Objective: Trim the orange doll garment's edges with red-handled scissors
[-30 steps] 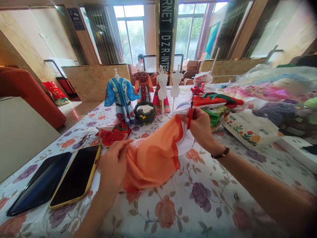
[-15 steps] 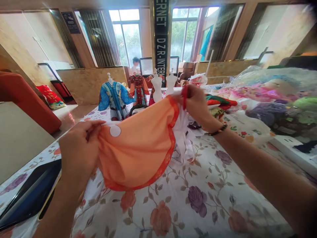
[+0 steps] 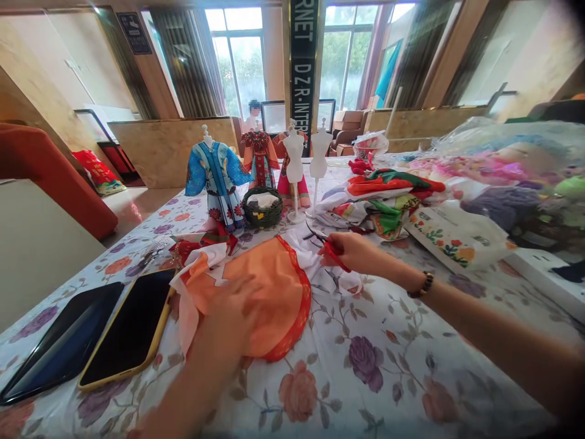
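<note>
An orange piece of cloth with a red patterned border lies spread on the flowered tablecloth. My left hand is over its left part, smeared by motion, so its fingers are unclear. Beyond the cloth's right edge, my right hand is closed around red-handled scissors. Their dark blades point up and to the left, apart at the tips. White fabric scraps lie under and beside the scissors.
Two phones lie at the left. Behind the cloth stand a doll form in a blue robe, a dark woven basket and white mannequins. Folded garments and a printed pouch are at the right. A person sits far back.
The orange cloth has come down from between my raised hands onto the table. My left hand has moved right, over it; my right hand has lowered with the scissors.
</note>
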`<action>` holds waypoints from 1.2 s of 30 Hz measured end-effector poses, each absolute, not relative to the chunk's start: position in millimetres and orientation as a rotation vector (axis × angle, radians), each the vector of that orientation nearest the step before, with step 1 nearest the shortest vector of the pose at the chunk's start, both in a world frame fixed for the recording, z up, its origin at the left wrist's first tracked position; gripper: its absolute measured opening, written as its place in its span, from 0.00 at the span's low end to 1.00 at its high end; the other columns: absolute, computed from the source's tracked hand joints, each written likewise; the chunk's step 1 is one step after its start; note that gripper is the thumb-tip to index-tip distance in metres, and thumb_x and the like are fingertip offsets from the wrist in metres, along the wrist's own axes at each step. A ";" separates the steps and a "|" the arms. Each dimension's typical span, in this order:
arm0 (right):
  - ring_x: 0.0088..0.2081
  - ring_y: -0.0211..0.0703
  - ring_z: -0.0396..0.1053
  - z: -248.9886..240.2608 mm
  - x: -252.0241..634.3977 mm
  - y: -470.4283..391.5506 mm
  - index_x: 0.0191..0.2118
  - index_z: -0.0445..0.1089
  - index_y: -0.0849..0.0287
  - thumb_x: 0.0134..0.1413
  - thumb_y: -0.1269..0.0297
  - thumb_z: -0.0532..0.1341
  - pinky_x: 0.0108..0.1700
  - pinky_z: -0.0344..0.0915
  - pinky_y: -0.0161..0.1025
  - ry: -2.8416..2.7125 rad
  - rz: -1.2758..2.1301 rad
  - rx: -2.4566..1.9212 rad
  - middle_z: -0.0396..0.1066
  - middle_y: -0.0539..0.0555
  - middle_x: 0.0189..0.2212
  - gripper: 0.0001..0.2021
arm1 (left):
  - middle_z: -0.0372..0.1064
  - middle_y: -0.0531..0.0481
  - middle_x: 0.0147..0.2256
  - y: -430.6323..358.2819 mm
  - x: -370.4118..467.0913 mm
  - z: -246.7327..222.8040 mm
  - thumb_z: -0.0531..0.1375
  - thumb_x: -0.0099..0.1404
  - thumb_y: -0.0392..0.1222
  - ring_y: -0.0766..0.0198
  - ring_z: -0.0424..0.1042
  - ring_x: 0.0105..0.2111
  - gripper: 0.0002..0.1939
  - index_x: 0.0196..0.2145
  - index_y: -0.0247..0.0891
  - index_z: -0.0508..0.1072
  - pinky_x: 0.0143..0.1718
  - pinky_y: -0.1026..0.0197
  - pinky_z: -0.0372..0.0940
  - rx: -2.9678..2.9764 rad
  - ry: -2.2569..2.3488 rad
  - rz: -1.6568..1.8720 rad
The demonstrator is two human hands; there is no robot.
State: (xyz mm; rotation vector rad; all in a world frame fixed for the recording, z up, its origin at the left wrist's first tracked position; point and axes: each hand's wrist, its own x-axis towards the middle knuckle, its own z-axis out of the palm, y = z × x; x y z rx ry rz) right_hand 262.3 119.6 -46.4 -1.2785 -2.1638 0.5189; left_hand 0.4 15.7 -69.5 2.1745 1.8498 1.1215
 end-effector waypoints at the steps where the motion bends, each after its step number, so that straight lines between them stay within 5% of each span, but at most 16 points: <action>1: 0.21 0.37 0.58 -52.9 260.6 116.4 0.21 0.61 0.57 0.40 0.61 0.68 0.23 0.51 0.34 -2.163 0.532 -1.278 0.65 0.47 0.18 0.13 | 0.75 0.48 0.46 11.6 10.8 -72.6 0.61 0.58 0.45 0.53 0.73 0.46 0.12 0.39 0.42 0.78 0.50 0.50 0.67 2.201 1.810 1.044; 5: 0.21 0.37 0.56 -70.9 253.1 103.8 0.24 0.61 0.57 0.41 0.62 0.66 0.24 0.51 0.34 -2.112 0.568 -1.292 0.64 0.46 0.19 0.12 | 0.67 0.42 0.55 0.5 40.1 -80.0 0.66 0.54 0.46 0.43 0.63 0.56 0.26 0.51 0.42 0.73 0.56 0.38 0.57 2.276 1.803 0.585; 7: 0.21 0.37 0.55 -73.1 252.4 97.7 0.23 0.59 0.57 0.42 0.63 0.65 0.24 0.50 0.35 -2.054 0.566 -1.314 0.62 0.46 0.19 0.11 | 0.65 0.43 0.57 -2.1 46.2 -81.4 0.65 0.57 0.44 0.42 0.60 0.58 0.23 0.51 0.43 0.73 0.57 0.35 0.54 2.267 1.845 0.518; 11: 0.24 0.39 0.56 -69.1 261.4 87.1 0.23 0.58 0.56 0.44 0.62 0.63 0.27 0.53 0.37 -1.912 0.556 -1.329 0.62 0.47 0.20 0.11 | 0.71 0.46 0.52 -5.9 50.1 -81.8 0.58 0.64 0.37 0.47 0.66 0.55 0.14 0.46 0.44 0.76 0.57 0.35 0.56 2.239 1.857 0.693; 16: 0.29 0.43 0.68 -60.2 283.3 73.8 0.25 0.59 0.56 0.40 0.53 0.66 0.33 0.66 0.41 -1.855 0.835 -1.212 0.71 0.51 0.27 0.17 | 0.77 0.47 0.42 -16.5 55.2 -82.4 0.52 0.65 0.31 0.56 0.74 0.44 0.15 0.43 0.39 0.77 0.54 0.46 0.65 2.260 1.802 0.954; 26: 0.34 0.47 0.73 -55.3 299.9 50.4 0.25 0.63 0.56 0.39 0.58 0.69 0.35 0.71 0.43 -1.876 1.183 -1.179 0.77 0.56 0.35 0.14 | 0.74 0.51 0.36 -56.0 52.0 -94.6 0.53 0.68 0.38 0.65 0.75 0.35 0.10 0.39 0.43 0.76 0.38 0.65 0.72 2.355 1.813 1.387; 30: 0.32 0.45 0.73 -60.2 296.2 54.6 0.26 0.62 0.56 0.45 0.62 0.66 0.34 0.71 0.42 -1.862 1.171 -1.209 0.76 0.56 0.36 0.11 | 0.73 0.51 0.36 -67.8 37.1 -97.6 0.51 0.69 0.45 0.63 0.74 0.35 0.13 0.39 0.44 0.76 0.40 0.62 0.72 2.405 1.842 1.322; 36: 0.19 0.37 0.65 -67.4 270.0 77.7 0.31 0.65 0.59 0.47 0.62 0.63 0.19 0.62 0.36 -1.788 1.111 -1.312 0.73 0.54 0.29 0.08 | 0.74 0.52 0.33 -65.0 32.8 -90.9 0.49 0.68 0.55 0.58 0.74 0.35 0.20 0.32 0.45 0.76 0.36 0.53 0.71 2.376 1.957 1.101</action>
